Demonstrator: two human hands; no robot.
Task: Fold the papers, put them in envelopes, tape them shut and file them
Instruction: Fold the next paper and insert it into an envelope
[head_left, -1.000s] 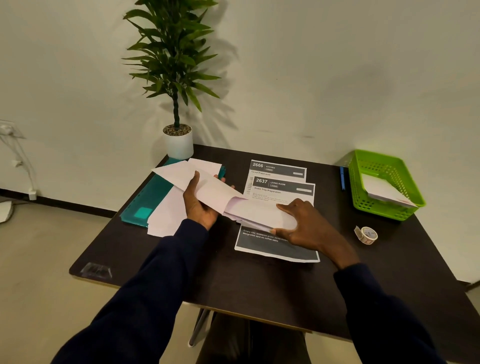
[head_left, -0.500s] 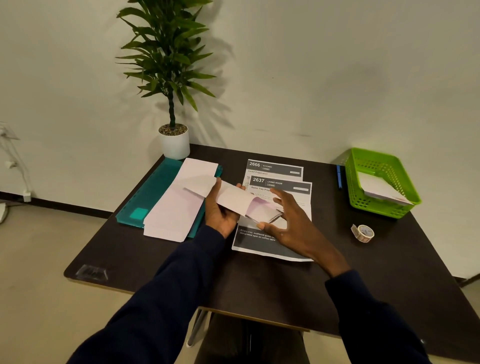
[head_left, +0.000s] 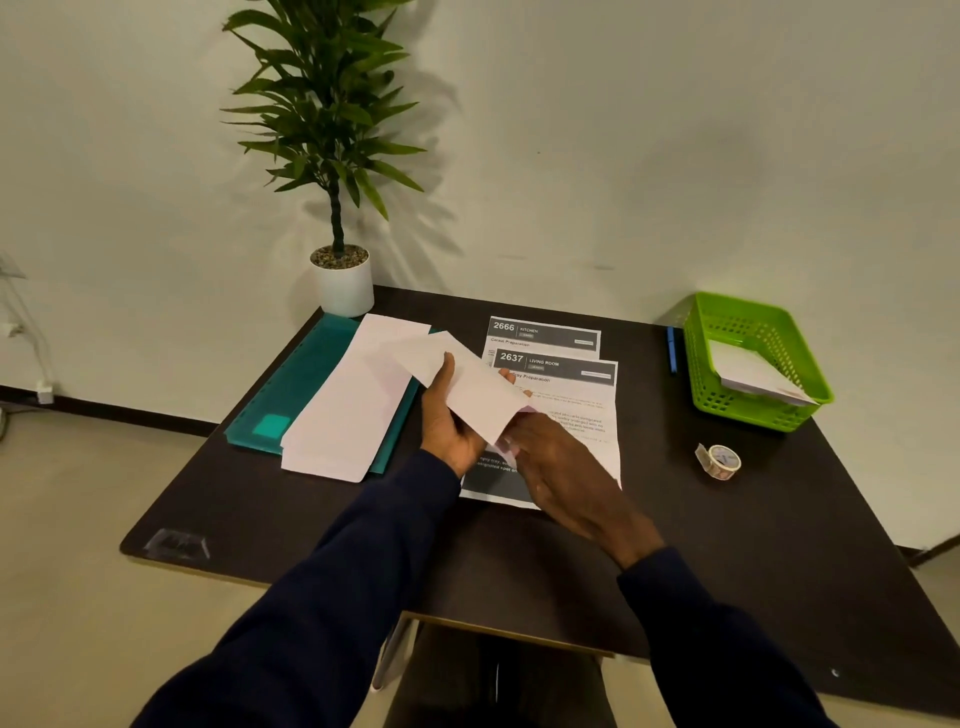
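My left hand (head_left: 447, 421) grips a white envelope (head_left: 467, 379) above the table's middle, thumb on top. My right hand (head_left: 556, 467) sits at the envelope's near open end, its fingers at a folded paper (head_left: 506, 446) of which only a pale sliver shows. Printed sheets (head_left: 571, 395) lie flat under both hands. A stack of white envelopes (head_left: 353, 405) rests on a teal folder (head_left: 296, 384) to the left. A tape roll (head_left: 719, 461) lies at the right. A green basket (head_left: 701, 343) at the back right holds a filled envelope (head_left: 753, 371).
A potted plant (head_left: 340, 280) stands at the table's back left corner. A blue pen (head_left: 671, 349) lies beside the basket. The dark table (head_left: 519, 571) ends near my arms; floor lies to the left.
The folded paper has gone almost fully into the envelope. My left hand brought the envelope right, off the stack, and my right hand moved in to its open end.
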